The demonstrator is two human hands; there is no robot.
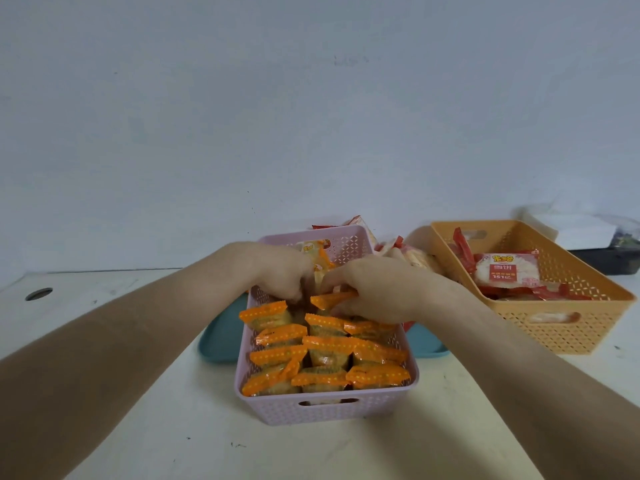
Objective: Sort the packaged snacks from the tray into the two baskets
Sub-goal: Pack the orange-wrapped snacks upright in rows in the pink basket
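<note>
Lilac plastic basket [325, 412] stands nearest on the white table [173, 427], midway between its left and right edges, packed with rows of orange-sealed snacks [325, 379]. Over its far half both hands meet: the right hand [374, 289] pinches an orange packet [329, 300] by its seal, while the left hand [277, 268] curls its fingers down among the packets, and whether it grips anything cannot be told. A teal tray [220, 336] shows on both sides of this basket, with red-wrapped snacks [408, 252] at its far edge. Toward the table's right edge sits an orange basket [540, 327] holding red packets [507, 270].
</note>
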